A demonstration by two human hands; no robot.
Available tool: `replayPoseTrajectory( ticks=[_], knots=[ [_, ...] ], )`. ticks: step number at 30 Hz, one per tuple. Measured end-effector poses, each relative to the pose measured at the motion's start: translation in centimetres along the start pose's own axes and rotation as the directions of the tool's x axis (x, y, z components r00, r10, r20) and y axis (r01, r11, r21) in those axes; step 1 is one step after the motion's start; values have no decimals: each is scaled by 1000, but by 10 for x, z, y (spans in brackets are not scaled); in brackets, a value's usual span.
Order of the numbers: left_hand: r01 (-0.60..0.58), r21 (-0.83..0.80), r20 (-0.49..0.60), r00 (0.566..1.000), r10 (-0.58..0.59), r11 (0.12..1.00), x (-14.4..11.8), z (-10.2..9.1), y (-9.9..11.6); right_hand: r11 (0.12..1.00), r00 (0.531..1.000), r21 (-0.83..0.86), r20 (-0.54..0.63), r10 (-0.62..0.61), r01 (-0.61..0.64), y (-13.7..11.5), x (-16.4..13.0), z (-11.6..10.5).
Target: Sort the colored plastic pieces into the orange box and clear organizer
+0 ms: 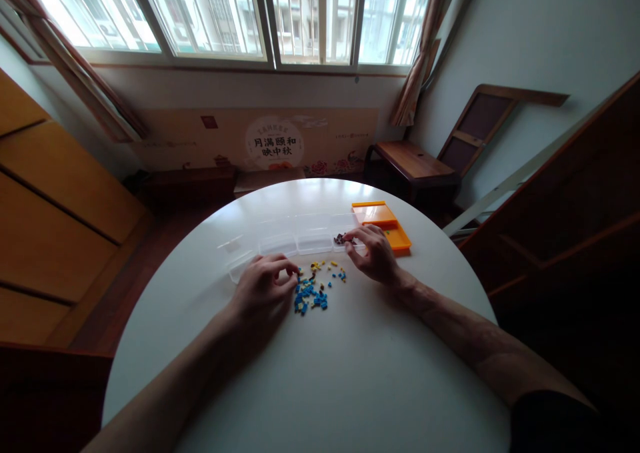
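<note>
Small blue, yellow and a few brown building bricks (311,296) lie in a loose pile on the white round table. At the pile's left edge is my left hand (265,281), its thumb and forefinger curled together; anything between them is too small to make out. My right hand (374,254) hangs over the right end of a clear plastic compartment box (314,241), fingers bent into a pinch whose contents I cannot see. Dark brown bricks (340,238) lie in that end compartment, partly hidden by the fingers.
An orange tray (400,237) with a small green piece in it stands behind my right hand. The clear lid (231,245) is at the box's left. Beyond the table (350,373) are a wooden chair (413,159), a printed panel and windows.
</note>
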State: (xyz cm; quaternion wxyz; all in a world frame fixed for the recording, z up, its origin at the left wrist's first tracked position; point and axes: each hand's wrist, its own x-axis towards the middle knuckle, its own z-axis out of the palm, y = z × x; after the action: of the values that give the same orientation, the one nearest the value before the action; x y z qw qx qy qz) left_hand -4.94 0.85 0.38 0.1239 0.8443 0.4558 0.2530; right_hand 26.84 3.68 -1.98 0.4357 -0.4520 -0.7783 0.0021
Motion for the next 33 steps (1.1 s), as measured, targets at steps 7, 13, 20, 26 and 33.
replayPoseTrajectory(
  ticks=[7,13,20,26,33],
  knots=[
    [-100,-19,29,994,101,995,-1,0,-6,1000,1000,15,6,-14,14,0,-1,1],
    [-106,-25,2,994,106,994,-1,1,-6,999,999,28,7,-31,31,-1,-1,0],
    [-75,-153,-93,994,62,985,1,7,-2,983,988,110,15,-153,150,-4,-2,0],
    [-112,-343,-118,990,76,933,2,18,18,893,904,249,117,-412,375,-17,-1,-2],
    [-171,-348,-125,983,135,922,3,30,28,834,836,298,162,-524,465,-20,1,1]
  ],
)
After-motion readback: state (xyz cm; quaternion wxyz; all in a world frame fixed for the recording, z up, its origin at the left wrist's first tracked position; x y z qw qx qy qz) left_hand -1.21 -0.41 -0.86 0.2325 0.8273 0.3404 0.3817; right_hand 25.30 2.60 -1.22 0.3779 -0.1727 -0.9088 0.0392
